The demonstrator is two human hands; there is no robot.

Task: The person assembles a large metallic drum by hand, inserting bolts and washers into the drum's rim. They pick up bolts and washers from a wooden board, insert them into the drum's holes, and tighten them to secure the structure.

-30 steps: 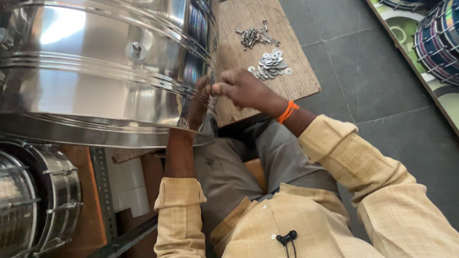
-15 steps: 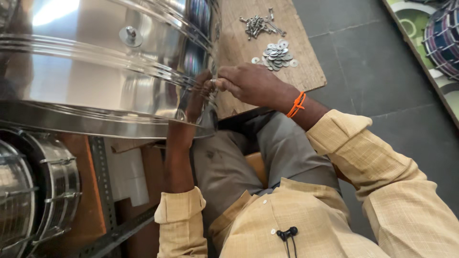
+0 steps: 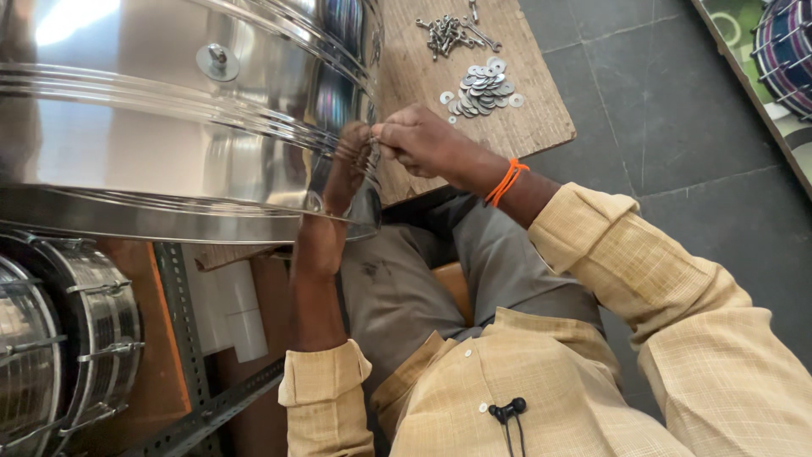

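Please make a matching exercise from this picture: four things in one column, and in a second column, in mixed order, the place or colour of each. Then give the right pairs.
Things:
1. pile of washers
2. heap of bolts
3. wristband
4. right hand

Place or colour:
A. orange, around the right wrist
B. at the rim of the shiny steel drum shell, fingers pinched together
C. at the far end of the wooden board
D. on the board, between the bolts and the right hand

Pairs: 1-D, 2-C, 3-A, 4-B
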